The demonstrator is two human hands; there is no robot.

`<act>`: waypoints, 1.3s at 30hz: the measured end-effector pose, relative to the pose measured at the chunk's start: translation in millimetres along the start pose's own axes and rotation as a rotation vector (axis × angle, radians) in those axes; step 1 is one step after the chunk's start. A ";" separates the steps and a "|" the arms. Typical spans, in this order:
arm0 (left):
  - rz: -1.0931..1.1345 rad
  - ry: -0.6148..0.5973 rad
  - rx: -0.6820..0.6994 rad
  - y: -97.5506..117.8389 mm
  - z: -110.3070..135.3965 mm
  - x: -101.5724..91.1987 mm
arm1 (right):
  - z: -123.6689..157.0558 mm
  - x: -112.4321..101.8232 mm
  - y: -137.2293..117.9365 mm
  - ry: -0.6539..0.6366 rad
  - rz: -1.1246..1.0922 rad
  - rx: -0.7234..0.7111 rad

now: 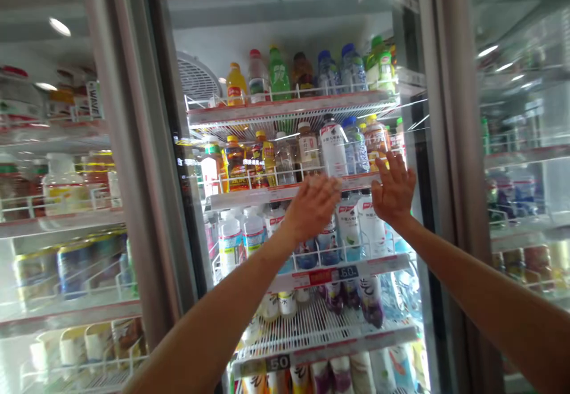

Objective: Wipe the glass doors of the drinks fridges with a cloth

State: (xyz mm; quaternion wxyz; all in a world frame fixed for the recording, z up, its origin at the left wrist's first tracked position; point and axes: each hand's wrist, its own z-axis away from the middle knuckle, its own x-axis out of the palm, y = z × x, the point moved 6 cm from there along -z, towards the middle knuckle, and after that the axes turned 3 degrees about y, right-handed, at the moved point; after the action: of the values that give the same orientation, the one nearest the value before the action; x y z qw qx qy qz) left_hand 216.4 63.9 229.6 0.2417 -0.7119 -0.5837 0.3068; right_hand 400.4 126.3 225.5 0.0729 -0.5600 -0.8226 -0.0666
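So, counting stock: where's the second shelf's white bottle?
Head view: the white bottle stands right of centre, above the left hand, beside a blue-capped bottle.

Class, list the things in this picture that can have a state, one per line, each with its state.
Left hand: open, gripping nothing
Right hand: raised, fingers spread, gripping nothing
Middle glass door: appears shut
Green bottle, top shelf: upright, capped
Yellow bottle, same shelf: upright, capped
Reflected light, upper left: on

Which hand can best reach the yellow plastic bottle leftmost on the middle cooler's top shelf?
Probably the left hand: in this view it looks nearer the yellow bottle; the right hand is farther right.
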 end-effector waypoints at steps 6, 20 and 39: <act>0.024 -0.070 0.009 -22.8 -15.1 -4.3 | 1.0 0.1 0.3 0.019 0.011 0.000; -0.013 -0.006 0.059 -15.7 -37.2 7.1 | 2.1 -2.1 -1.4 0.071 0.048 -0.041; -0.068 0.162 -0.108 -34.6 -68.0 3.1 | 2.1 -3.6 -3.4 0.100 0.025 -0.050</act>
State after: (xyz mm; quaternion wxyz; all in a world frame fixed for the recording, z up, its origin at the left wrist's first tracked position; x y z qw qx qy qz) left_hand 242.1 74.9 300.7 0.2594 -0.7263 -0.6016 0.2080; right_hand 398.4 122.1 222.7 0.1007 -0.5677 -0.8091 -0.1143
